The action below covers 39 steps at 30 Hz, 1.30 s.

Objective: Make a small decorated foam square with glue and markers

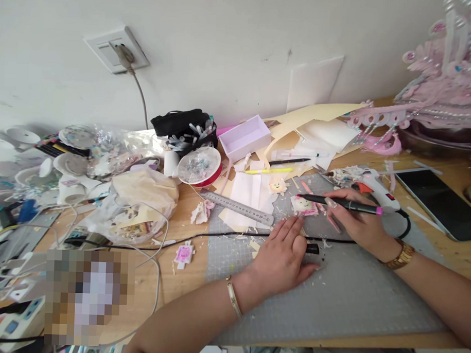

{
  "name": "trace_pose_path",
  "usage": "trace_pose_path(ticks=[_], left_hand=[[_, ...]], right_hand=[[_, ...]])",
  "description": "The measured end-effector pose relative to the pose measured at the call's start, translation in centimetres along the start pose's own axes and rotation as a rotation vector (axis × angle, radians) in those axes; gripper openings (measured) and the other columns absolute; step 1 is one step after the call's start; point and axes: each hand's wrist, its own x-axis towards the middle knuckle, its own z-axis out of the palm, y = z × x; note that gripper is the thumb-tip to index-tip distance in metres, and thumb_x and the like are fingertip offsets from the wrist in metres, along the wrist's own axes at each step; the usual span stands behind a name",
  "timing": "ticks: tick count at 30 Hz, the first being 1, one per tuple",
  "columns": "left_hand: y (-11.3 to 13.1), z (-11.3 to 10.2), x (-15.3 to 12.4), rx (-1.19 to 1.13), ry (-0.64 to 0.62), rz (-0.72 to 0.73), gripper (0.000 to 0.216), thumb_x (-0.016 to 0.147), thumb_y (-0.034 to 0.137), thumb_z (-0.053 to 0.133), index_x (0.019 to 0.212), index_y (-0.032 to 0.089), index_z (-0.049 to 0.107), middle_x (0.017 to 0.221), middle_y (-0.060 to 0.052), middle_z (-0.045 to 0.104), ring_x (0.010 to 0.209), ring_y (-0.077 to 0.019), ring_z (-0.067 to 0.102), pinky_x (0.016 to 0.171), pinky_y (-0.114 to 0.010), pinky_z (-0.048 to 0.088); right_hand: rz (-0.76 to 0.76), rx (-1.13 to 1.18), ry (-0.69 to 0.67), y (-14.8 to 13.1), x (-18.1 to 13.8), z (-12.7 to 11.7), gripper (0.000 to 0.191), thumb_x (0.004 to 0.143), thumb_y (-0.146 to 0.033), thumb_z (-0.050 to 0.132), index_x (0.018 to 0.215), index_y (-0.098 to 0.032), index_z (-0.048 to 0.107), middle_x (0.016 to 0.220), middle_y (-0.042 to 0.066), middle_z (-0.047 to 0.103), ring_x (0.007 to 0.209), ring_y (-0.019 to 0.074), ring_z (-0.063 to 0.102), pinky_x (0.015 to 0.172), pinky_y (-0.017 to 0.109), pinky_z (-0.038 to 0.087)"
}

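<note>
My right hand (359,224) grips a black marker (350,204) with a pink end, its tip at a small white square piece (304,205) that bears a drawn smiling face and pink colour at its edges. My left hand (282,255) lies on the grey cutting mat (355,299), with fingertips at the near edge of that piece. A black marker cap (312,248) pokes out between its curled fingers and thumb. Just behind sits a cream piece with a smiling face (277,185). A steel ruler (238,207) rests across white paper left of my hands.
A white glue gun (377,189) and a phone (443,199) lie on the right. A black cable (218,234) crosses the mat. Behind stand a lilac box (246,138), a red-rimmed bowl (200,165) and a black pen bag (183,126). Plastic bags (137,204) crowd the left.
</note>
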Motion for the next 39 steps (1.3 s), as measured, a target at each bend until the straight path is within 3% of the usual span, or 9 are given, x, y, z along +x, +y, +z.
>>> trace_pose_path(ticks=[6,10,15,23,28,39], left_hand=[[0.0,0.1,0.0,0.01,-0.005,0.0,0.054,0.094,0.054,0.057,0.12,0.006,0.055,0.154,-0.027,0.044,0.148,-0.0362,0.037,0.12,-0.05,0.036],[0.0,0.1,0.1,0.008,-0.02,0.001,0.054,0.095,0.054,0.055,0.12,0.006,0.056,0.153,-0.027,0.044,0.149,-0.0356,0.035,0.121,-0.051,0.035],[0.0,0.1,0.0,0.021,-0.003,0.001,0.055,0.095,0.054,0.055,0.121,0.006,0.055,0.154,-0.026,0.044,0.148,-0.036,0.037,0.12,-0.05,0.037],[-0.1,0.2,0.0,0.021,0.01,0.016,0.054,0.095,0.055,0.055,0.119,0.007,0.056,0.154,-0.027,0.043,0.149,-0.0357,0.036,0.119,-0.05,0.038],[0.0,0.1,0.0,0.021,-0.008,0.009,0.055,0.095,0.055,0.055,0.121,0.007,0.055,0.155,-0.026,0.042,0.149,-0.0349,0.035,0.119,-0.05,0.038],[0.0,0.1,0.0,0.027,-0.008,0.013,0.055,0.096,0.056,0.052,0.12,0.006,0.056,0.156,-0.027,0.041,0.15,-0.0349,0.034,0.119,-0.05,0.038]], right_hand=[[0.008,-0.028,-0.023,0.0,0.0,0.0,0.011,0.094,-0.03,0.059,0.1,-0.026,0.067,0.075,0.0,0.071,0.07,0.0186,0.068,0.068,0.032,0.055],[-0.025,-0.013,-0.072,0.0,0.0,0.1,0.012,0.093,-0.032,0.06,0.1,-0.027,0.068,0.088,0.003,0.076,0.079,0.0206,0.071,0.071,0.033,0.057],[-0.012,-0.036,-0.009,-0.3,-0.1,-0.2,0.01,0.093,-0.026,0.06,0.1,-0.026,0.067,0.084,0.002,0.075,0.072,0.0183,0.071,0.067,0.031,0.057],[-0.076,-0.049,-0.083,-0.4,-0.3,-0.1,0.016,0.092,-0.026,0.06,0.105,-0.026,0.068,0.096,0.004,0.078,0.085,0.0211,0.074,0.075,0.033,0.059],[-0.024,-0.081,-0.051,-0.6,-0.5,-0.1,0.014,0.093,-0.028,0.058,0.102,-0.026,0.069,0.086,0.003,0.077,0.073,0.0194,0.072,0.069,0.032,0.057],[-0.146,-0.138,-0.061,-1.1,-0.8,-0.1,0.016,0.089,-0.023,0.061,0.102,-0.027,0.068,0.092,0.002,0.078,0.079,0.02,0.073,0.071,0.032,0.057]])
